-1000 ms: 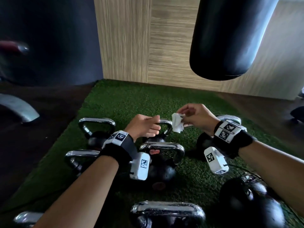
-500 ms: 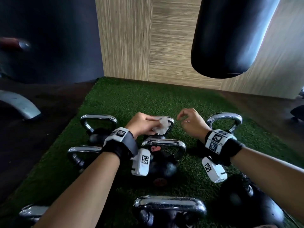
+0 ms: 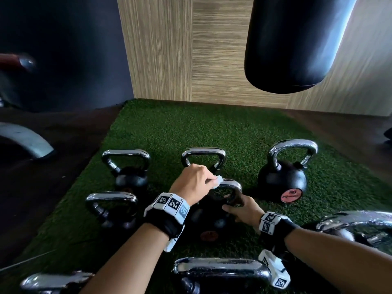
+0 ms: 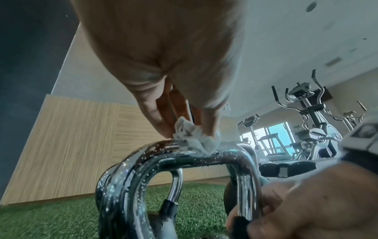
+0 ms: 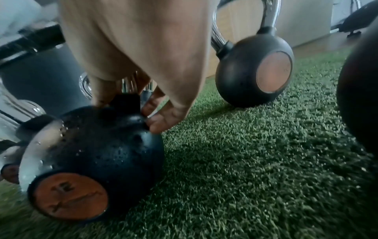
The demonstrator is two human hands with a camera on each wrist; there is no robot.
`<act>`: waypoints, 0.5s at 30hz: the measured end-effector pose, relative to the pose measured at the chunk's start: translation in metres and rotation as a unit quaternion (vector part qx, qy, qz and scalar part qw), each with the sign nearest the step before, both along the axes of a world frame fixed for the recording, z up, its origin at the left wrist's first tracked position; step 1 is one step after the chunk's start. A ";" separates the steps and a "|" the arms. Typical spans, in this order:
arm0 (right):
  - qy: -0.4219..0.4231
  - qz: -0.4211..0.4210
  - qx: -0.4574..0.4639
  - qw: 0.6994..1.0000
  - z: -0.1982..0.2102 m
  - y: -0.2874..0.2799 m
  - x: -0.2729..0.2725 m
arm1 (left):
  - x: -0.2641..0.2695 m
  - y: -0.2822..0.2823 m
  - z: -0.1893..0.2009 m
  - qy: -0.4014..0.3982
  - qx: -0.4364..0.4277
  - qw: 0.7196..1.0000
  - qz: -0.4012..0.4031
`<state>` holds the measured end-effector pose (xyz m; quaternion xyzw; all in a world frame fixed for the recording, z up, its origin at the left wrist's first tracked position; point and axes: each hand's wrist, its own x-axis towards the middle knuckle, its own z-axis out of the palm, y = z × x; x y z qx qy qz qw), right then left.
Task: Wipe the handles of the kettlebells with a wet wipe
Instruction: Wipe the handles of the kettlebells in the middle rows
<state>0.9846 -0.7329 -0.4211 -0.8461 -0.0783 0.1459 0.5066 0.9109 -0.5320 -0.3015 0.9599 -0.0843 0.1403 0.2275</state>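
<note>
left hand [image 3: 196,180] pinches the wet wipe [image 4: 193,138] onto the middle kettlebell's chrome handle [image 4: 184,158], right hand [image 3: 246,210] grips that handle's side post

Green turf mat [image 3: 212,128] on dark floor [image 3: 63,145] — wood-panel wall [image 3: 191,49], cardio machines [image 4: 313,129] by window [image 4: 276,134]

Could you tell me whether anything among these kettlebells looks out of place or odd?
Nothing looks damaged or tipped. The only oddity is droplets beading on the chrome handle that the left hand is wiping with the wet wipe, and on its black body.
</note>
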 end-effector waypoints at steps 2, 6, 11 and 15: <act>-0.033 -0.015 -0.008 0.999 -0.010 -0.001 0.003 | -0.004 0.008 -0.002 -0.006 -0.003 1.000 0.021; -0.034 -0.003 -0.026 0.999 -0.017 -0.008 0.009 | -0.010 0.022 -0.009 -0.031 0.006 0.997 0.066; -0.037 0.005 -0.028 0.999 -0.020 -0.009 0.011 | -0.020 0.013 -0.021 -0.038 -0.017 0.996 0.074; -0.035 0.002 -0.032 0.999 -0.020 -0.007 0.009 | -0.017 0.036 -0.029 -0.019 -0.127 0.979 0.156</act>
